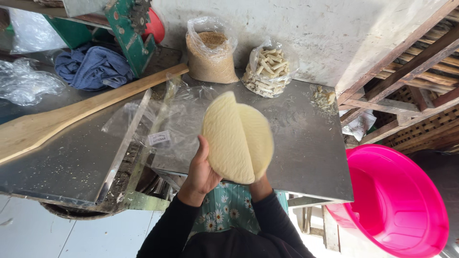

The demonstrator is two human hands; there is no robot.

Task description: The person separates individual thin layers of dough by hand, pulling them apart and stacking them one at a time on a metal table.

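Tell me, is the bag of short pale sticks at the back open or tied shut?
Open. The clear bag of pale sticks has its mouth rolled back, and the stick ends show uncovered at the top, beside the bag of brown crumbs.

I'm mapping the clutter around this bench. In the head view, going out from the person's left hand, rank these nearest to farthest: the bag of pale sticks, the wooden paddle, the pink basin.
From the left hand:
1. Wooden paddle, on the left, its handle tip up by the wall.
2. Bag of pale sticks, up by the wall.
3. Pink basin, far right, below the table edge.

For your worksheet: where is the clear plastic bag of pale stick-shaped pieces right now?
In the head view, the clear plastic bag of pale stick-shaped pieces stands on the far edge of the metal table, against the wall, right of the clear bag of brown grains.
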